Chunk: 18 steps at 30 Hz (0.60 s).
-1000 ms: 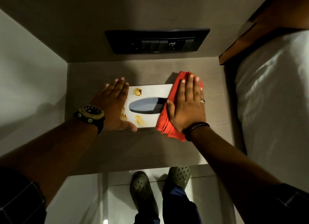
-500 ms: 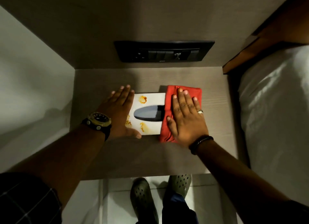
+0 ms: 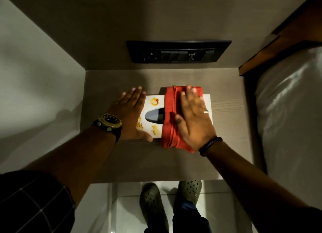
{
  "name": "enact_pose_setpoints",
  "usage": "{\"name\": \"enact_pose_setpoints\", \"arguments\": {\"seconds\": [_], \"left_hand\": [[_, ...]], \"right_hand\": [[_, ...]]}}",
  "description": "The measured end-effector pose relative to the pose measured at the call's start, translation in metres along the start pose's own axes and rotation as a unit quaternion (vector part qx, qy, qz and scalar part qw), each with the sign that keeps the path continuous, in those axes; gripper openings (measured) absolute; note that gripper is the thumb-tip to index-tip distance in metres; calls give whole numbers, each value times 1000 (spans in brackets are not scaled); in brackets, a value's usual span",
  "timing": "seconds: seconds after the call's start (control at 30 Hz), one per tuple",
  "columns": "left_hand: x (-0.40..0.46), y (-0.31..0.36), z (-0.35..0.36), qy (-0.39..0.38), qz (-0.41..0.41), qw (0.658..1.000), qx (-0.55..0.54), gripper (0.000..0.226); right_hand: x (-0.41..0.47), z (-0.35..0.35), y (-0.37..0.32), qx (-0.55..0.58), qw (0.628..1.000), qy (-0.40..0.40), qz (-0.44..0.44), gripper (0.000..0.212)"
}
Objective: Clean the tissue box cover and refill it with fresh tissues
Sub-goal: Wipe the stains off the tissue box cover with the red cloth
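Observation:
A white tissue box cover point(image 3: 149, 109) with a dark oval slot lies flat on the bedside table point(image 3: 167, 161). Orange-brown stains mark its left half, above and below the slot. My left hand point(image 3: 129, 114) lies flat with straight fingers on the cover's left end, thumb along the near edge. A folded red cloth point(image 3: 169, 121) is spread over the middle of the cover, hiding the right part of the slot. My right hand point(image 3: 192, 118) presses flat on the cloth with straight fingers. A strip of white cover shows to the right of that hand.
A black switch panel point(image 3: 178, 51) is set in the wall behind the table. A bed with a white sheet point(image 3: 289, 114) borders the right side, a pale wall the left. My green clogs point(image 3: 153, 205) stand on the tiled floor below the table's front edge.
My right hand has slid the red cloth leftwards over the cover, so more of the slot is hidden and the right end is bare. My left hand has stayed flat on the left end.

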<state>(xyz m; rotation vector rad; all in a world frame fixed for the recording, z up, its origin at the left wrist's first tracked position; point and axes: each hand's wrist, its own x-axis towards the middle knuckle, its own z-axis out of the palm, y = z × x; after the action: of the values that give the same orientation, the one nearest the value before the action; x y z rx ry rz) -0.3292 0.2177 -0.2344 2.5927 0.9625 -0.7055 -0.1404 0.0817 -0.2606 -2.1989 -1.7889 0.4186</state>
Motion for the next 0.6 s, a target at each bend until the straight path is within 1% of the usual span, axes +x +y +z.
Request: {"name": "enact_pose_setpoints", "arguments": {"seconds": [0.07, 0.13, 0.2, 0.23, 0.33, 0.4, 0.43, 0.5, 0.6], "left_hand": [[0, -1, -1, -9, 0, 1000, 4, 145], [-1, -1, -4, -25, -2, 1000, 13, 146], [-5, 3, -8, -11, -7, 1000, 10, 150], [-7, 11, -11, 15, 2, 1000, -1, 150], [-3, 61, -19, 103, 91, 990, -32, 142], [6, 102, -12, 120, 146, 982, -9, 135], [13, 116, -5, 124, 157, 980, 5, 133], [20, 127, 8, 119, 149, 981, 18, 127], [25, 117, 24, 147, 145, 978, 24, 110]], "right_hand": [[-7, -7, 21, 26, 996, 39, 79, 68], [-16, -11, 42, 11, 992, 32, 121, 68], [-23, -8, 54, -3, 994, 5, 106, 67], [-25, -6, 58, 1, 995, -2, 97, 66], [-25, 1, 65, 49, 994, -1, 97, 64], [-27, 5, 65, 81, 991, 5, 104, 62], [-27, 6, 66, 93, 990, 10, 108, 61], [-28, 7, 65, 96, 989, 7, 110, 60], [-25, 3, 63, 52, 992, -6, 111, 60]]}}
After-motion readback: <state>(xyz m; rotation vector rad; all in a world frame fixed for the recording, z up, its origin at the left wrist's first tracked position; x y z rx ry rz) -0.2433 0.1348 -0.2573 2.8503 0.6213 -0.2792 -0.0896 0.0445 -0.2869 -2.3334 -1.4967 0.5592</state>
